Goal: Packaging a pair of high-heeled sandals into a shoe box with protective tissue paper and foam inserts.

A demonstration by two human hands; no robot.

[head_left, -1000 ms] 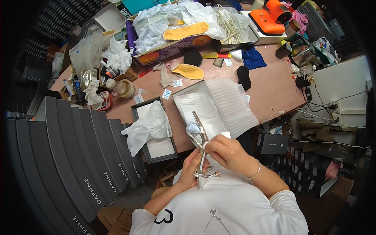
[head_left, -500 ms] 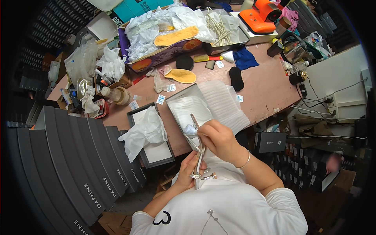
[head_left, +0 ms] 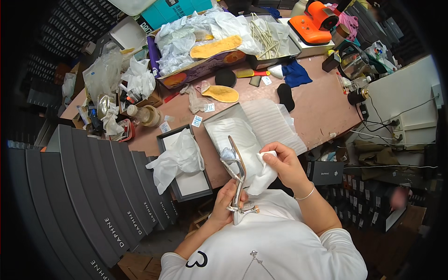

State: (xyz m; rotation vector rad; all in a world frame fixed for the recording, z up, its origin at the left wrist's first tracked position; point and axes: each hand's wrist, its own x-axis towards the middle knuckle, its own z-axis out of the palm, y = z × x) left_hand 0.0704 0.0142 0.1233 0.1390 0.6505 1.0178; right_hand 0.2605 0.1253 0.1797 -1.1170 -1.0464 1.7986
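Observation:
My left hand [head_left: 224, 205] is closed round a silver high-heeled sandal [head_left: 240, 179], held upright in front of my body with its toe pointing away. Bluish stuffing shows in the sandal's front. To the right of it, my right hand [head_left: 288, 167] pinches a crumpled white cloth or tissue [head_left: 262, 179], apart from the sandal. Just beyond, a grey shoebox [head_left: 235, 112] lies open, lined with white paper [head_left: 231, 130]. On its left, a second grey box part [head_left: 198, 192] carries crumpled tissue paper [head_left: 179, 156].
Stacked grey shoeboxes [head_left: 93, 186] rise at my left. Across the pink table [head_left: 322, 112] lie foam sheeting [head_left: 275, 126], a yellow insole [head_left: 221, 94], a black sponge [head_left: 285, 97] and a brush [head_left: 252, 73]. A paper-filled carton [head_left: 205, 70] and an orange device [head_left: 310, 30] stand behind.
My right hand has moved off the sandal to the right, and the white cloth or tissue now shows in its fingers. My left hand still grips the sandal. The view has shifted slightly.

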